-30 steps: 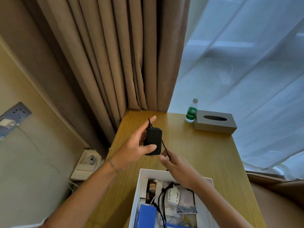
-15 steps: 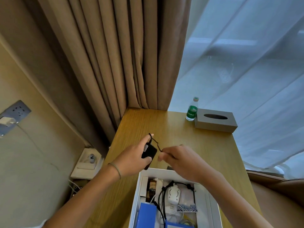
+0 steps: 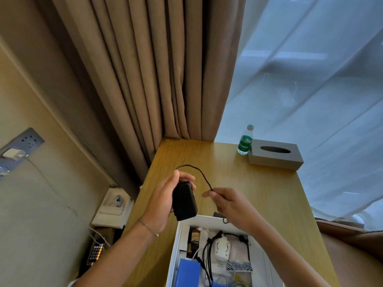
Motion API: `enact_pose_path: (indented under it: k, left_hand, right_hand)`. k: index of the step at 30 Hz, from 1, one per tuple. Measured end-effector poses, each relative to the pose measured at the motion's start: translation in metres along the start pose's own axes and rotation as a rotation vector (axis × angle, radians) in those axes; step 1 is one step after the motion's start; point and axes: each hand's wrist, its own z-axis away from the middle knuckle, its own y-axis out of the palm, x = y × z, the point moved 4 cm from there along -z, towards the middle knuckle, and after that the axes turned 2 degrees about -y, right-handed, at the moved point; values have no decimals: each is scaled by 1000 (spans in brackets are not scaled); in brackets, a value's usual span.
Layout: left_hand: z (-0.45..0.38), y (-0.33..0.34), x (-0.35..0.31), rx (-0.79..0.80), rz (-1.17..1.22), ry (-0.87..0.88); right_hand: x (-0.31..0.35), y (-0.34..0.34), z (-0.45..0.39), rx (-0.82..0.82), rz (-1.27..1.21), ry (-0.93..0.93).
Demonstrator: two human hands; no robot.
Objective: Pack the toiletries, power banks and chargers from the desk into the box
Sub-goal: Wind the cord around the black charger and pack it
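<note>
Head view. The white box (image 3: 215,219) sits at the 6 o'clock edge of the tabletop (image 3: 259,193) and is already largely filled: a blue power bank (image 3: 187,273) at its near left, a white charger (image 3: 222,247) with black leads in the middle, a small brown bottle (image 3: 194,239) toward its far left. The one item visibly left to pack is the black charger (image 3: 184,200), held just beyond the box's far rim at about 10 o'clock from it. The left hand (image 3: 163,200) wraps its fingers around the charger body; the right hand (image 3: 230,201) pinches the black cable (image 3: 199,172), which arcs from the top of the charger over to the right fingertips. By appearance the cable is being gathered before the charger goes in, so the task is judged near its end, with only this placement remaining. A green-labelled water bottle (image 3: 245,141) and a grey tissue box (image 3: 275,154) stand at 1 o'clock on the tabletop; whether they belong to the packing cannot be told.

Against the frame half a second earlier, the charger is turned more broadside to the camera, the hands stand farther apart, and the cable loop between them is wider; the box contents are unchanged
</note>
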Motion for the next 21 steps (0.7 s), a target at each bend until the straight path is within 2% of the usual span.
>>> enact_pose_path:
  k: [4,8,10,14,17,21]
  left_hand:
    - [-3,-4,5,-122,105,-31]
    - [-8,-3,7,-91,358,-124]
    - [-10,-3,8,-73,446,-163]
    - [-11,-2,7,-45,562,-230]
    - [-13,-1,3,-41,512,-215]
    - [-18,12,3,-44,582,-217]
  right_hand:
    - [-3,18,2,-40,45,-25]
    - [-9,40,3,51,335,-16]
    - [-11,46,4,70,356,-14]
    - [-19,35,-4,-80,351,49]
    - [-23,30,-6,-124,361,91]
    - [-9,55,1,44,597,-2]
